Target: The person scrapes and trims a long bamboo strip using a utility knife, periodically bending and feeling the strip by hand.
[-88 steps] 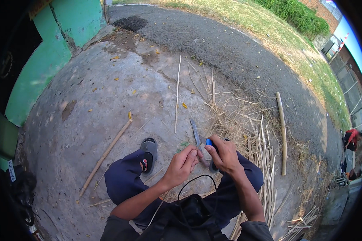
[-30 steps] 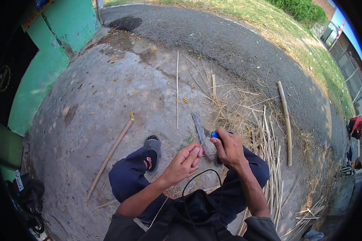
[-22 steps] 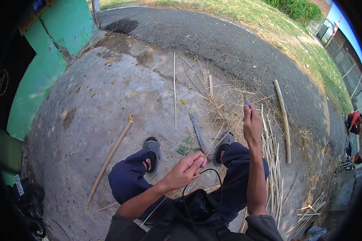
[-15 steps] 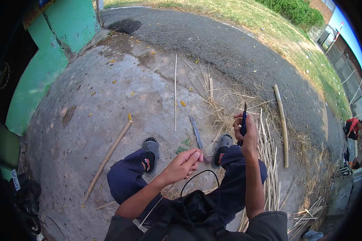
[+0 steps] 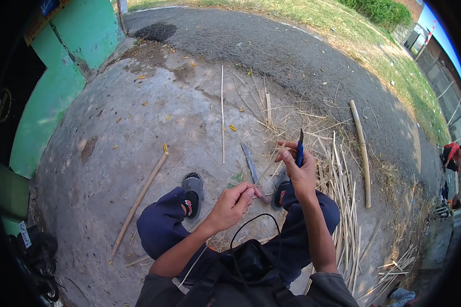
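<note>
My left hand (image 5: 232,206) is closed, thumb against the fingers, around a thin pale bamboo strip (image 5: 195,263). The strip runs from under my left forearm up to the pinch, and a short bit seems to poke out past the fingertips. A blue utility knife (image 5: 299,152) is gripped in my right hand (image 5: 301,173), its dark blade pointing up and away from me. The right hand is just right of and beyond the left, apart from it. On the ground between my shoes lies a large knife (image 5: 249,162), its handle partly behind my left hand.
Many split bamboo strips (image 5: 345,217) lie by my right leg, below a heap of shavings (image 5: 305,128). A bamboo pole (image 5: 361,156) lies further right, a wooden stick (image 5: 141,199) at left. A lone strip (image 5: 223,117) lies ahead. Another person (image 5: 451,153) is at far right.
My right hand has moved left with the utility knife, closer to the left hand, and its fingers have turned into view. The left hand has shifted slightly upward.
</note>
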A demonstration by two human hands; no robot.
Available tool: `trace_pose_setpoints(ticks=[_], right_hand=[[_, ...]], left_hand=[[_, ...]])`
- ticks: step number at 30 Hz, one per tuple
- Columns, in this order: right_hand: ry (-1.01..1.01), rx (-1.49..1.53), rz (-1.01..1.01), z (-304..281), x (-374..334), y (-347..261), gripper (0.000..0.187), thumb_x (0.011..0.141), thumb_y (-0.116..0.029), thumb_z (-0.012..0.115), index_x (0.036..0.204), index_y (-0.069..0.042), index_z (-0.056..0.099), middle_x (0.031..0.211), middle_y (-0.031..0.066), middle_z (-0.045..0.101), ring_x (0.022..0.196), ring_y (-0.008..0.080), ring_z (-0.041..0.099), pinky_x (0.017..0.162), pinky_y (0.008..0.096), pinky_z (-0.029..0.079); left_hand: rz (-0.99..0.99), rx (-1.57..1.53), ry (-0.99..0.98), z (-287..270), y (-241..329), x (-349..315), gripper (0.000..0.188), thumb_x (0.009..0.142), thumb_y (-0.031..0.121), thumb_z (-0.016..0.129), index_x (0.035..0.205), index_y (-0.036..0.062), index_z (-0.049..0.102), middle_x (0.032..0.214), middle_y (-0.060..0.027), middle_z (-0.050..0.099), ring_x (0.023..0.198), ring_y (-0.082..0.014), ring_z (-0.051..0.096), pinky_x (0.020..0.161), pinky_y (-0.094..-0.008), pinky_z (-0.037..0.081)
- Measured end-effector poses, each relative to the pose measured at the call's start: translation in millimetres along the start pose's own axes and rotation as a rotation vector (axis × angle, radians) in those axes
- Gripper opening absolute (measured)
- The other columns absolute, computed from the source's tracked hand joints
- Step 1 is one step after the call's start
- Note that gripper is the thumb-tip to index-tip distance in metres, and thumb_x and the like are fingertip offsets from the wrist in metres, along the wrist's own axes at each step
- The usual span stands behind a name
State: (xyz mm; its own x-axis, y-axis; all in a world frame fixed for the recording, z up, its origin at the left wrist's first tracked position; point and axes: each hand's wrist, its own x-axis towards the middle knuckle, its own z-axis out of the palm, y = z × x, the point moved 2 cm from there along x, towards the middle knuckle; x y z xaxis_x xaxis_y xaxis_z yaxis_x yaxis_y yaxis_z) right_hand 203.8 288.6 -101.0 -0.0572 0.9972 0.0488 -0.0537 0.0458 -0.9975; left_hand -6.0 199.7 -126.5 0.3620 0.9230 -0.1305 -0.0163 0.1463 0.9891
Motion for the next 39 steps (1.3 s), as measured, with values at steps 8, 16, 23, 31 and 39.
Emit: trace_pose_setpoints(ticks=[8,16,23,31,39], right_hand=[[-0.245,-0.749,-0.424,5,-21,14,0.033,0.108,-0.036,0.063,0.118,-0.005,0.067,0.073,0.0176,0.066,0.069,0.0334,0.071,0.062,0.0454,0.049],[-0.247,-0.869,-0.377,9,-25,5,0.033,0.106,-0.04,0.066,0.099,-0.007,0.063,0.068,0.0173,0.064,0.063,0.0412,0.066,0.058,0.0498,0.047],[-0.129,-0.835,-0.375,0,-11,2,0.036,0.107,-0.037,0.063,0.092,-0.005,0.058,0.064,0.0185,0.058,0.061,0.0423,0.061,0.057,0.0489,0.044],[0.339,-0.62,-0.162,-90,49,8,0.052,0.116,-0.043,0.047,0.091,-0.001,0.064,0.067,0.0096,0.052,0.056,0.0206,0.044,0.057,0.0404,0.036],[-0.072,0.035,0.041,-20,5,-6,0.034,0.111,-0.035,0.061,0.118,-0.004,0.071,0.081,-0.0007,0.063,0.055,0.0011,0.038,0.049,0.0224,0.028]], left_hand=[[0.099,0.062,0.133,3,10,5,0.025,0.117,0.019,0.046,0.122,0.0022,0.063,0.069,0.007,0.039,0.062,-0.0032,0.037,0.057,-0.0246,0.032],[0.151,0.232,0.221,7,10,1,0.014,0.113,0.012,0.048,0.113,0.004,0.059,0.066,0.0024,0.042,0.061,-0.0058,0.039,0.057,-0.0284,0.033],[0.184,0.278,0.239,10,16,-5,0.012,0.112,0.01,0.049,0.11,0.0042,0.06,0.062,0.0026,0.039,0.056,-0.0069,0.036,0.054,-0.0309,0.031],[0.176,0.241,0.133,17,21,-20,0.013,0.112,0.012,0.05,0.112,0.0049,0.061,0.062,0.0031,0.04,0.057,-0.0062,0.038,0.054,-0.031,0.032],[0.087,0.149,0.061,3,14,-15,0.018,0.114,0.018,0.049,0.117,0.0043,0.061,0.067,0.0046,0.042,0.062,-0.0057,0.038,0.058,-0.0282,0.034]])
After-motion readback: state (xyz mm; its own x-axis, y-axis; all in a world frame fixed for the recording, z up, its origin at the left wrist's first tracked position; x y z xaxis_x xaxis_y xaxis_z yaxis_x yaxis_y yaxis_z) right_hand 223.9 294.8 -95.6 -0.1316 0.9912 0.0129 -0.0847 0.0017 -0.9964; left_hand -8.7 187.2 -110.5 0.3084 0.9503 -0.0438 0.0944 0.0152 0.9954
